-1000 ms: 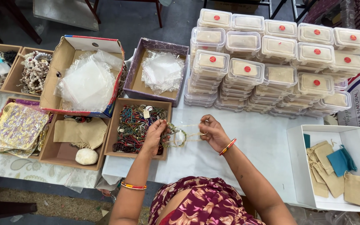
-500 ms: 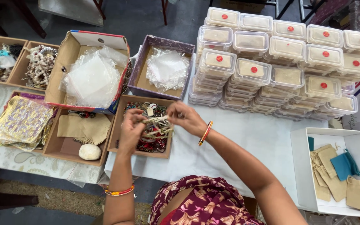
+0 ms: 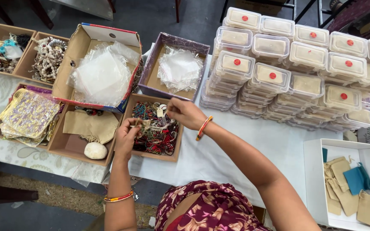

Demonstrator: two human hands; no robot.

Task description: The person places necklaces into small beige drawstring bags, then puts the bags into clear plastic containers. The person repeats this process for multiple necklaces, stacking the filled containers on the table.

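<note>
White-clothed table (image 3: 245, 145), both hands' fingers pinching a bunched pale beaded strand (image 3: 148, 125), over bead box (image 3: 154, 155)

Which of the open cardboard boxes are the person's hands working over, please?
The brown box of colourful beaded strings, nearest the person; both hands hover above it, unlike the bag-filled boxes behind.

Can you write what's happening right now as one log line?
left hand: holds bracelet | right hand: over bead box, grip unclear | pouches in white box

Bead box (image 3: 173, 155) sits left of stacked containers (image 3: 296, 81), behind it two bag boxes (image 3: 150, 68).
</note>
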